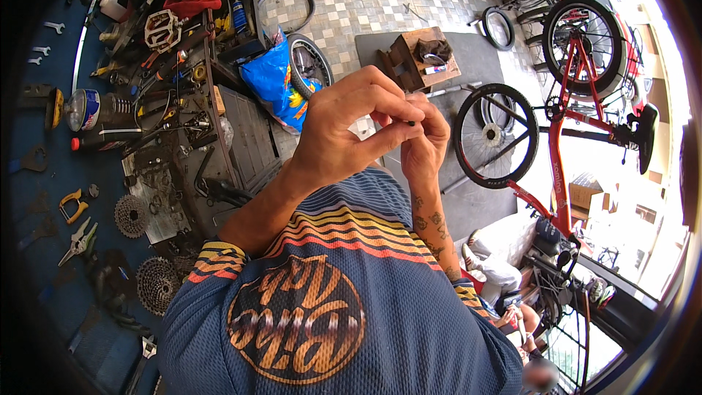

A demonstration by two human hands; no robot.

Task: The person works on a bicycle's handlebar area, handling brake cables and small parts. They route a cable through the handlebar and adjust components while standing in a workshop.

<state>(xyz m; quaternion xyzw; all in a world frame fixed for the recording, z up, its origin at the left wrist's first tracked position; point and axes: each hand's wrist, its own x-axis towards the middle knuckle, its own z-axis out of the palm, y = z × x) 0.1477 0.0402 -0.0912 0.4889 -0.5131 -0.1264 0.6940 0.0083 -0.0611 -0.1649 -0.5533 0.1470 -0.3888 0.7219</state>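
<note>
My left hand and my right hand meet in front of my chest. The left thumb and fingers are pinched together, with a tiny black piece showing at the thumb tip. It is too small to name. Right beside it, touching the left fingertips, the curled fingers of my right hand are closed too. Whatever lies between them is mostly hidden by the fingers. Both hands are raised well above the floor, away from the workbench on the left.
Along the left, a cluttered workbench holds a pedal, cassettes, pliers and a clear bottle. Ahead are a blue bag and a wooden box. A red bicycle hangs at right; a person sits lower right.
</note>
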